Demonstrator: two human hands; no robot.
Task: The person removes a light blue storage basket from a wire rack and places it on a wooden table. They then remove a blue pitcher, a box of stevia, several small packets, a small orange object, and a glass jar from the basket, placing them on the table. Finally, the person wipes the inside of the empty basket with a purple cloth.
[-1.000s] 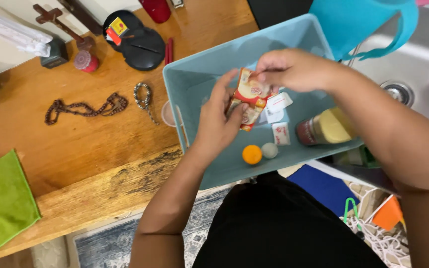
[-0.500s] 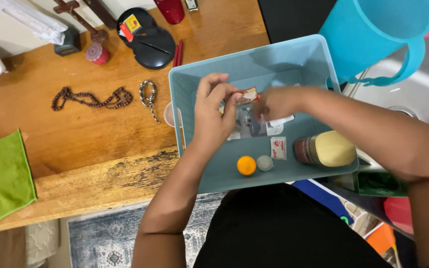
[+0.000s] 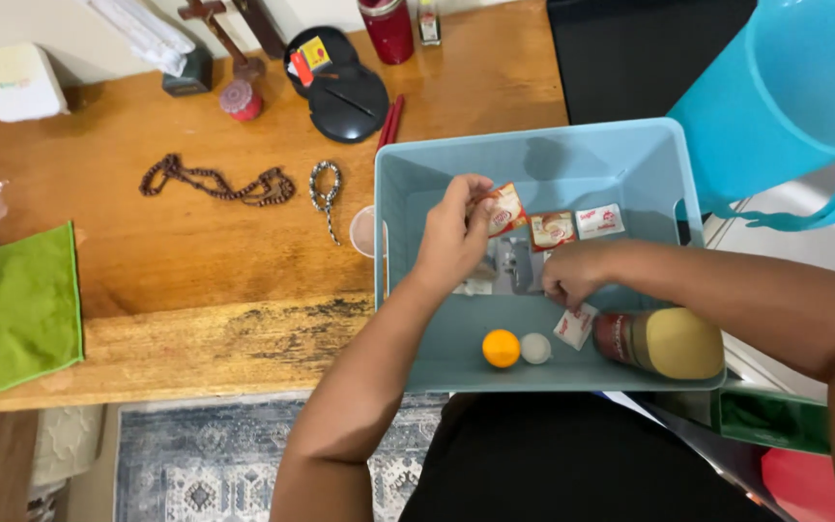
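Note:
A light blue plastic bin (image 3: 630,155) rests on the wooden table's right end. My left hand (image 3: 451,237) is inside it, pinching a small red-and-white sachet (image 3: 506,209) by its edge. My right hand (image 3: 572,274) reaches in from the right, fingers curled down onto a grey flat packet (image 3: 514,263) on the bin floor. Two more sachets (image 3: 554,230) (image 3: 599,220) lie further back. Another sachet (image 3: 574,326), an orange ball (image 3: 501,348), a white round piece (image 3: 535,348) and a lying jar with a yellow lid (image 3: 659,340) sit near the front wall.
A large blue jug (image 3: 785,106) stands right of the bin. On the wooden table (image 3: 195,251) lie brown beads (image 3: 215,182), a grey bead bracelet (image 3: 325,188), a black round case (image 3: 345,87), a red cup (image 3: 387,27) and a green cloth (image 3: 16,309). A patterned rug (image 3: 205,464) lies below.
My hands have parted. The left now holds one sachet alone, further back in the bin. The right has dropped to the bin floor. Sachets now lie along the back.

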